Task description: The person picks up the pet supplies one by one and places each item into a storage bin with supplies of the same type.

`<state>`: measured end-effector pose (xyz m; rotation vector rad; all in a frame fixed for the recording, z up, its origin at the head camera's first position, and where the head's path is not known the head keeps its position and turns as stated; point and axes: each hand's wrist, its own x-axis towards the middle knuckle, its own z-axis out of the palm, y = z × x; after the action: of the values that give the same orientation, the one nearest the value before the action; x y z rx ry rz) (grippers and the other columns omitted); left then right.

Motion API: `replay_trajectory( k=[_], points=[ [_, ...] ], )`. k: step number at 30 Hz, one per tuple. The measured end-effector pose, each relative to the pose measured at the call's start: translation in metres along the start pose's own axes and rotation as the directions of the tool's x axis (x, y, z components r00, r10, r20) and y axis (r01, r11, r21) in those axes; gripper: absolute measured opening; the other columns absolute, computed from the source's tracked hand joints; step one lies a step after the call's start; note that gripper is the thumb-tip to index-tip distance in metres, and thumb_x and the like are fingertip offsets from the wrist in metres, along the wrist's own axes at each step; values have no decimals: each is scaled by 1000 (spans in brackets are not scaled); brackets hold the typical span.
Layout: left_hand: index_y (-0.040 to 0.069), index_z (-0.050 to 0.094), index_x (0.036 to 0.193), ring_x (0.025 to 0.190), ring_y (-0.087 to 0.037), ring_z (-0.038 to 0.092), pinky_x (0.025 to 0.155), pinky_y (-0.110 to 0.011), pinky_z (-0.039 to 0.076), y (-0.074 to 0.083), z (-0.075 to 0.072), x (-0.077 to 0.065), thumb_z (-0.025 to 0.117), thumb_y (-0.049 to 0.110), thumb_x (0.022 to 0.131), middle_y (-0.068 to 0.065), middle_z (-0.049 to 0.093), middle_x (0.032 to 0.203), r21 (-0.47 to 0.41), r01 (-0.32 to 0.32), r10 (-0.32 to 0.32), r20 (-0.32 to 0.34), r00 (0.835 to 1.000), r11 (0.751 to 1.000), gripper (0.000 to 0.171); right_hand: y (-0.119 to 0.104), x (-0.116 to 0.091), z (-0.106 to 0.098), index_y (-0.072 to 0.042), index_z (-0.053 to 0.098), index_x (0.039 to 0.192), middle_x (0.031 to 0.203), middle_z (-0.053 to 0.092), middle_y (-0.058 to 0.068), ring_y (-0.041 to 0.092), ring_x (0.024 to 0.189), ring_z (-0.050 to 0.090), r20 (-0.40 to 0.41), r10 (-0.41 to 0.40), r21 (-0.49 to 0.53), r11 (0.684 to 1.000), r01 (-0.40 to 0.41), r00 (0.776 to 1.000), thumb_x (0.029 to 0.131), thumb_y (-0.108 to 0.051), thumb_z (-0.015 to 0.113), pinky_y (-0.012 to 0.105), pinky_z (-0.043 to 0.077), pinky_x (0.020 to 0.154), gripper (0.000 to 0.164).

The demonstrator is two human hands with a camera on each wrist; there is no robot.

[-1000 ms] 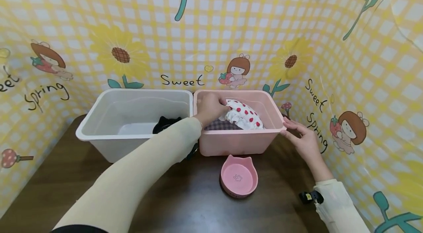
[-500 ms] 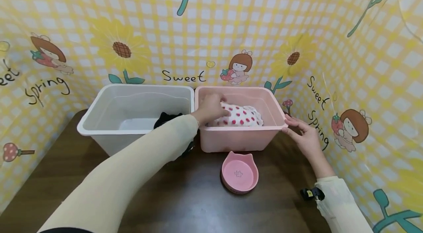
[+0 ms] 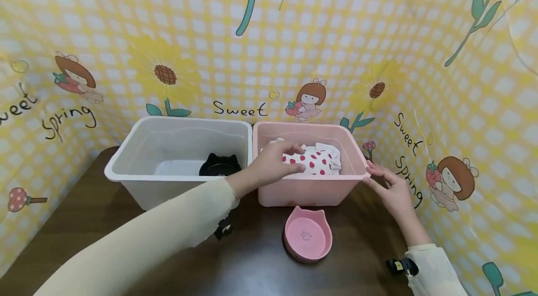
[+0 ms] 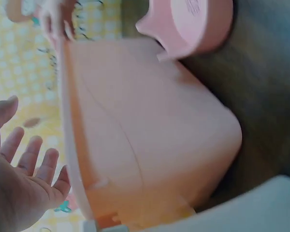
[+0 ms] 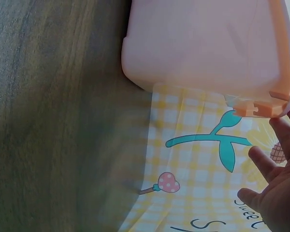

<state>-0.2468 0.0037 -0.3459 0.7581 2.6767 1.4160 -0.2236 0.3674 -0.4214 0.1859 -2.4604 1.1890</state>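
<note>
Bowl [image 3: 308, 235] before pink bin [image 3: 300, 193], gray bin [image 3: 155, 189] alongside holding black dish [image 3: 218, 166]

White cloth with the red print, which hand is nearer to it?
Left. The left hand is over the left end of the white cloth; the right hand is past its right end, at the front right corner of the pink bin.

right grip [image 5: 282, 188] beside pink bin [image 5: 198, 48], apparently touching its rim | dark wood tabletop [image 5: 53, 116] | yellow-checked backdrop [image 5: 195, 164]
</note>
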Motion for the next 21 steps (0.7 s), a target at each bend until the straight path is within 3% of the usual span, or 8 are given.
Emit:
replay_trajectory(
  k=[6, 9, 12, 17, 21],
  points=[
    [19, 71, 121, 116, -17, 64, 100, -40, 53, 9, -1, -39, 79, 30, 91, 4, 70, 119, -167, -17, 24, 40, 999, 986, 33, -2, -2, 1, -9, 73, 125, 139, 65, 6, 2, 132, 55, 8, 6, 30, 1000, -6, 1000, 92, -26, 78, 6, 38, 101, 37],
    [20, 71, 121, 110, -18, 66, 96, -37, 55, 2, 4, -60, 79, 32, 92, 1, 70, 119, -223, 40, -18, 103, 995, 974, 32, -2, -3, 2, -9, 73, 125, 140, 64, 5, 9, 135, 54, 19, 23, 22, 999, -24, 1000, 93, -26, 78, 9, 39, 103, 37],
    [23, 71, 121, 107, -16, 66, 93, -36, 56, -12, 10, -77, 77, 35, 92, 3, 70, 119, -212, 104, -74, 144, 987, 972, 32, -2, -2, 4, -12, 74, 124, 140, 64, 2, 13, 137, 54, 26, 43, 18, 999, -43, 999, 93, -30, 78, 19, 41, 110, 37],
    [21, 71, 119, 111, -20, 66, 97, -42, 56, -41, 27, -88, 78, 30, 93, 5, 71, 116, -188, 144, -123, 121, 985, 971, 29, -3, 4, 4, -12, 74, 125, 141, 64, 1, 18, 139, 53, 35, 20, 32, 999, -21, 999, 93, -33, 78, 45, 40, 115, 38],
    [17, 71, 121, 115, -22, 64, 102, -46, 53, -59, 51, -88, 79, 30, 92, 1, 71, 119, -179, 160, -142, 111, 984, 971, 33, 1, 0, -1, -9, 73, 126, 142, 63, 4, 6, 135, 53, 28, 22, 22, 1000, -22, 999, 93, -27, 78, 54, 38, 114, 38]
  ],
)
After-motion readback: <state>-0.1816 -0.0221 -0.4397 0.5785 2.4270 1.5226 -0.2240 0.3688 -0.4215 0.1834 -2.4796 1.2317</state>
